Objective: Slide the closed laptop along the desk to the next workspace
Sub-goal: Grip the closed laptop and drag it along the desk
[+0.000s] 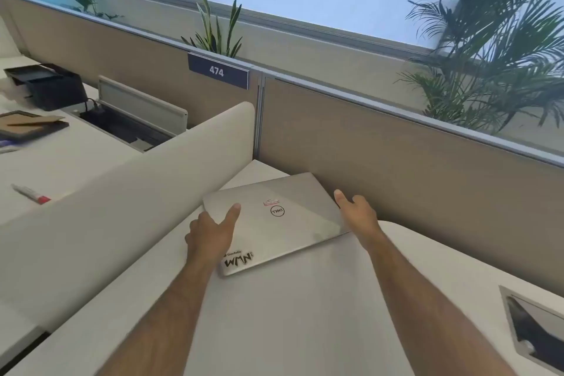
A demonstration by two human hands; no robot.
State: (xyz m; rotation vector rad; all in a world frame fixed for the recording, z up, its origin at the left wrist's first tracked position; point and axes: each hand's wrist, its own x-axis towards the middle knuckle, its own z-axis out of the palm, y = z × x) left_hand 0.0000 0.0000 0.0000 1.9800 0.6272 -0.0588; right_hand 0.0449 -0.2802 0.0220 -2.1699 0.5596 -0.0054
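Observation:
A closed silver laptop (283, 217) with stickers on its lid lies flat on the white desk (305, 314), tucked into the far corner against the beige partition. My left hand (212, 230) grips the laptop's left edge, thumb resting on the lid and fingers wrapped down the side. My right hand (357, 212) is pressed against the right edge, thumb on the top corner and fingers curled behind it.
A low white divider (137, 198) runs along the left of the laptop, with the neighbouring desk (61, 168) beyond it holding a marker (30, 193), a framed board (27, 127) and a black tray (45, 85). A cable hatch (537, 327) is set in the desk at right.

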